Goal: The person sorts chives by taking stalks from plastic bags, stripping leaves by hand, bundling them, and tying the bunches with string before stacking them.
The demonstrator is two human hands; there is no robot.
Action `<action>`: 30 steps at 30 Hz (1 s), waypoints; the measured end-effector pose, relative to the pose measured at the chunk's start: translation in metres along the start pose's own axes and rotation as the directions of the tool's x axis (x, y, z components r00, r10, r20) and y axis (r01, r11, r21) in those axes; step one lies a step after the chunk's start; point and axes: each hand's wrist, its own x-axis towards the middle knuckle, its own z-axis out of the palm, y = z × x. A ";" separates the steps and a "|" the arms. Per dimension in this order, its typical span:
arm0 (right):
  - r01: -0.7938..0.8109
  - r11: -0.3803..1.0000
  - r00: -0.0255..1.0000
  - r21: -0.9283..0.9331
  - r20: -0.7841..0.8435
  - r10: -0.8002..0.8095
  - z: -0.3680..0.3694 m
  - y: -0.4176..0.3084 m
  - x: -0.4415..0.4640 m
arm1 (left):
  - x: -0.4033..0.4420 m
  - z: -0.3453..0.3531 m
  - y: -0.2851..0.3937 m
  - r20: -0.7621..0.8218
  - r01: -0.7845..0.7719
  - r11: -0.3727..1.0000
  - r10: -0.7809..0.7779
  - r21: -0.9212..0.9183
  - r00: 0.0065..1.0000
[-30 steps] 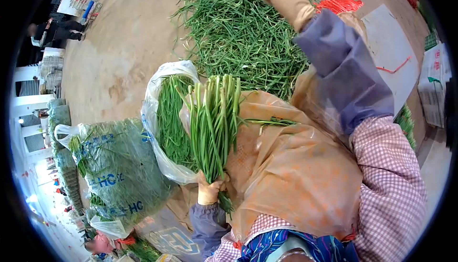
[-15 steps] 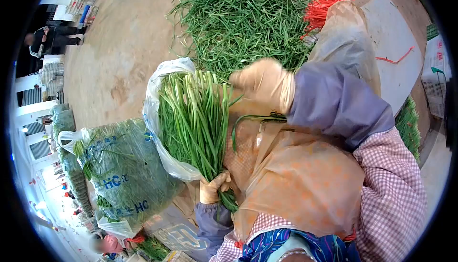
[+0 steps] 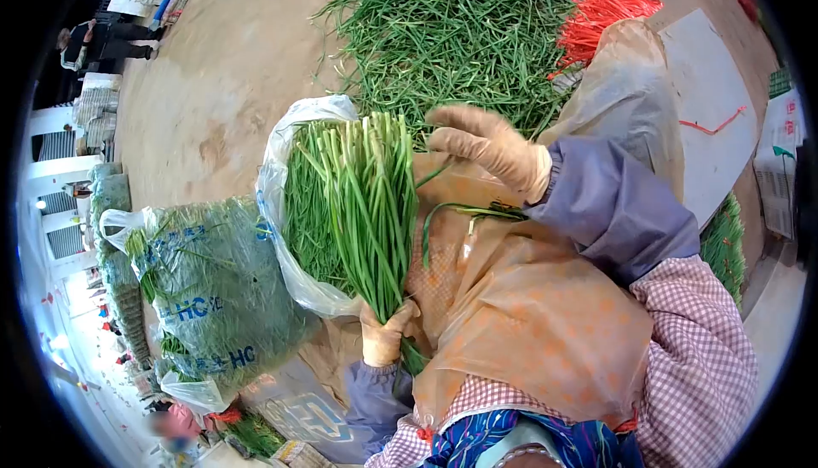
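Most stalks point(image 3: 368, 204) fan beyond the left grip point(image 3: 383, 333).

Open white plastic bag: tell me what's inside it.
Thin green leaves show inside the open white plastic bag. The stalk bunch gripped by the left hand covers its right part; whatever lies there or deeper is hidden.

1 left hand point(image 3: 385, 332), gloved: near, left of the body, fingers curled into a firm grip; forearm point(image 3: 375, 396) short in view. 1 right hand point(image 3: 490, 149), gloved: farther, to the right, fingers extended leftward, loosely parted; right arm point(image 3: 613, 200) bent.
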 end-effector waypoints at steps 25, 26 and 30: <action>-0.399 0.384 0.739 0.833 0.540 -0.403 0.002 0.057 0.024 | -0.045 -0.004 0.103 0.379 -0.661 0.635 0.543 0.400 0.750; -0.397 0.383 0.736 0.834 0.539 -0.410 0.004 0.056 0.023 | -0.036 -0.009 0.112 0.268 -0.727 0.567 0.685 0.387 0.677; -0.404 0.428 0.732 0.808 0.566 -0.378 0.018 0.045 0.014 | 0.034 0.039 0.126 0.439 -0.572 0.819 0.528 -0.037 0.727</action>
